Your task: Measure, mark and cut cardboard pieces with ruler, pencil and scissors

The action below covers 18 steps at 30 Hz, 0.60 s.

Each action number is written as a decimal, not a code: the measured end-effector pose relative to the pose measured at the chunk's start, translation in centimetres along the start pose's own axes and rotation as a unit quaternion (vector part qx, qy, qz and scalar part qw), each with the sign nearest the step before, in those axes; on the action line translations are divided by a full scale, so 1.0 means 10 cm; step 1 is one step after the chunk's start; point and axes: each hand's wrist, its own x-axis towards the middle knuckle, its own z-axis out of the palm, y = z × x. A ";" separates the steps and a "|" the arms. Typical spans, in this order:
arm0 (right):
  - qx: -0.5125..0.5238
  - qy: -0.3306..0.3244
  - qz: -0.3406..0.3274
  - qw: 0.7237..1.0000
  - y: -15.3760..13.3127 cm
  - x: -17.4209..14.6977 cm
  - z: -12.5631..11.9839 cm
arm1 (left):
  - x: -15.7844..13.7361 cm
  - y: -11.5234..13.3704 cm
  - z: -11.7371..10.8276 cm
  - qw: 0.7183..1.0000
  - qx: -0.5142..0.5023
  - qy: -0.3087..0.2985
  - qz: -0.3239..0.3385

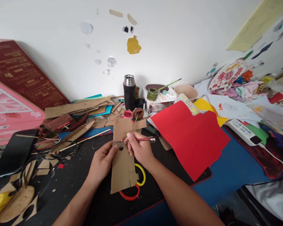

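In front of me lies a long piece of brown cardboard [123, 169] with a small dark hole near its middle. My left hand [103, 157] pinches its left edge, thumb on top beside the hole. A clear strip [118, 143], perhaps a ruler, crosses the cardboard under that thumb. My right hand [139, 149] is closed around a red pencil [145, 139]. Its tip is on or just above the cardboard by the strip; contact cannot be made out. Partly under the cardboard are a yellow loop [143, 179] and a red loop [132, 197], which look like scissor handles.
Red paper [191, 138] covers the right side. Behind stand a black flask [129, 94], a red paint pot [127, 114] and a green jar [152, 94] with a brush. Cardboard scraps [77, 106], a phone [13, 153] and a yellow-handled tool [0, 204] lie left.
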 end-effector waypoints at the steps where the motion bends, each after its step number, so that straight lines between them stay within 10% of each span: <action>1: 0.001 0.001 0.000 1.000 0.00 0.00 0.00 | 0.00 0.00 0.00 1.000 0.001 -0.001 -0.001; 18: 0.015 0.005 -0.007 1.000 -0.02 -0.01 0.01 | 0.01 -0.04 -0.01 1.000 -0.029 -0.011 0.000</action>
